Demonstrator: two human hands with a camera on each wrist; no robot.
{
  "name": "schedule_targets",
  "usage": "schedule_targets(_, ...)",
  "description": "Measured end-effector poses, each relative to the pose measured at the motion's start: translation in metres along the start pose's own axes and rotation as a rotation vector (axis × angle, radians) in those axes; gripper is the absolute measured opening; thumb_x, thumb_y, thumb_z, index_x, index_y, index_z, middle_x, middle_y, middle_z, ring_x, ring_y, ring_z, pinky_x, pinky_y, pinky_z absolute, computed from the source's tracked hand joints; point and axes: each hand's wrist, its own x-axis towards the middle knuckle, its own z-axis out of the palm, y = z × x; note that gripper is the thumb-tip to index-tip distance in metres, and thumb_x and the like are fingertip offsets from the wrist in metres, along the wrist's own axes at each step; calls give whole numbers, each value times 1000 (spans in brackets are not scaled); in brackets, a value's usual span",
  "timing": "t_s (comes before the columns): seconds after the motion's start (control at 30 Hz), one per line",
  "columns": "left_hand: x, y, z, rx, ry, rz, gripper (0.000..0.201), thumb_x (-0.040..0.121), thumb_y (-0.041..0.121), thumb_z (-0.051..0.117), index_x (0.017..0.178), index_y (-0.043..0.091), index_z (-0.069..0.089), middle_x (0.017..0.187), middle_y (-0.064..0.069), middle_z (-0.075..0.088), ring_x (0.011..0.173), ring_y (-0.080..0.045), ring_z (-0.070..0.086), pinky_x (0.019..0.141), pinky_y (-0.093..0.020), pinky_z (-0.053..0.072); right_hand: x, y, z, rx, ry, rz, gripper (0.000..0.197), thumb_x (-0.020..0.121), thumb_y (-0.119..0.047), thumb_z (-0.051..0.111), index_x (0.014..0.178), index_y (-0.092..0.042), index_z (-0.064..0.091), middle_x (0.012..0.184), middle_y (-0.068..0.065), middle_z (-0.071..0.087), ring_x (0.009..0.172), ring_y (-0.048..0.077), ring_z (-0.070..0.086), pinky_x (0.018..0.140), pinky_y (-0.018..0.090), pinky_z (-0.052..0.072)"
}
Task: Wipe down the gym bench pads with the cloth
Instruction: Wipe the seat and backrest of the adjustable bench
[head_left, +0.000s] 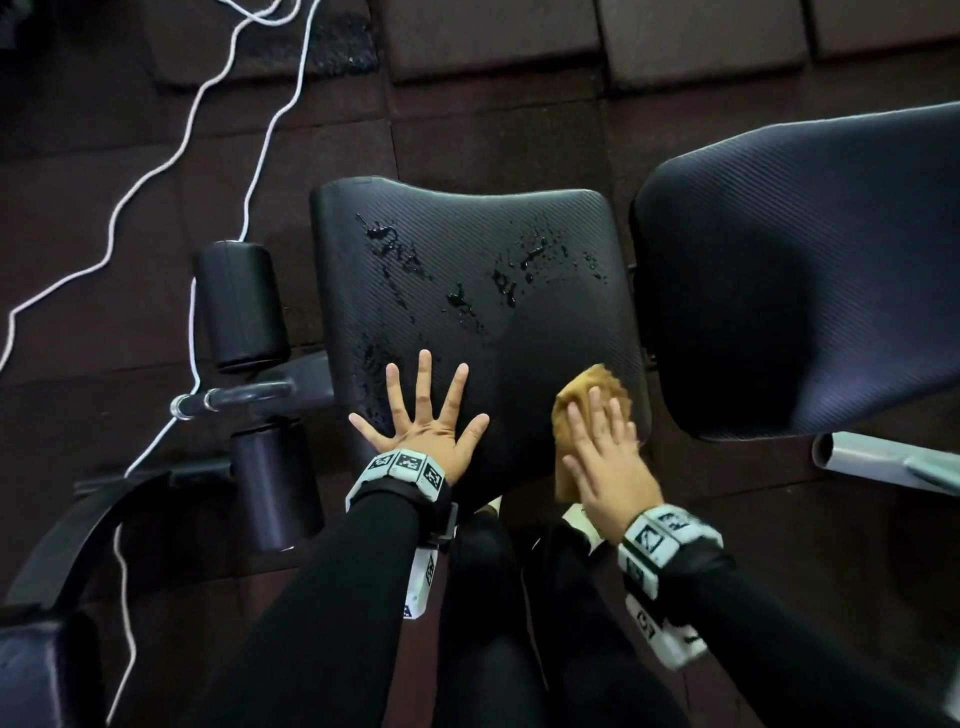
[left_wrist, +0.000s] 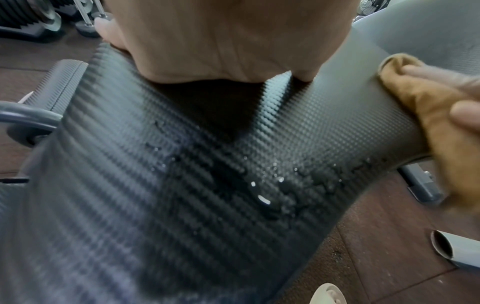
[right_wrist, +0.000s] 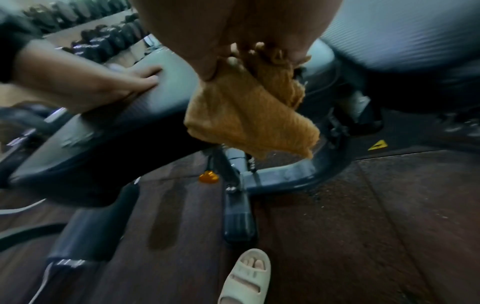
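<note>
The orange-brown cloth (head_left: 582, 400) lies bunched on the seat pad (head_left: 519, 322) at its near right corner, part of it spilling over the pad's near edge and hanging free below. The right hand (head_left: 605, 462) lies on top of it, fingers straight and close together, pressing it onto the vinyl; from the right wrist view the thumb (right_wrist: 207, 70) also nips a fold of the cloth (right_wrist: 249, 119) against the palm, so the hand has real hold of it. The left hand (head_left: 423, 426) is planted flat on the same pad near the near left corner, all five fingers spread wide, holding nothing. Its palm (left_wrist: 228, 37) bears down on the ribbed surface. Drops and small puddles of liquid (head_left: 467, 270) are scattered across the middle and far half of the seat pad, with a wet smear just beyond the left hand's fingertips; in the left wrist view the liquid (left_wrist: 262, 195) beads in the weave.

To the right, apart from the seat by a narrow gap, sits the larger back pad (head_left: 800, 280), which looks dry. Left of the seat stand two black foam rollers (head_left: 239, 306) on a grey metal bar (head_left: 234, 397). A white cord (head_left: 156, 171) trails over the dark rubber floor tiles (head_left: 493, 88). A cream slide sandal (right_wrist: 245, 275) shows on the person's foot beneath the bench frame (right_wrist: 280, 176).
</note>
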Motion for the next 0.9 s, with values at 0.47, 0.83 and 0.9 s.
schedule_targets(0.47,1,0,0,-3,-16,-1,62,85,75,12,117,66,-40,129,22,-58,115,-17,-60,79,-65,-35,66,-11,-42,49,145,116,61,100,-34,26,149,-18,-7,156,7,-16,145,27,-9,116,40,0)
schedule_targets(0.83,1,1,-3,-9,-38,-4,62,86,74,12,114,65,-43,127,21,-60,112,-17,-62,79,-66,-35,15,-21,-20,301,46,277,82,93,-56,31,143,-19,-23,143,-2,-40,136,17,-31,113,36,-12)
schedule_targets(0.9,2,1,-2,-2,-40,-14,62,85,75,11,114,64,-43,128,20,-59,112,-18,-62,79,-67,-35,29,-18,-35,333,71,312,83,94,-53,35,146,-17,-19,149,3,-34,139,21,-27,115,39,-10)
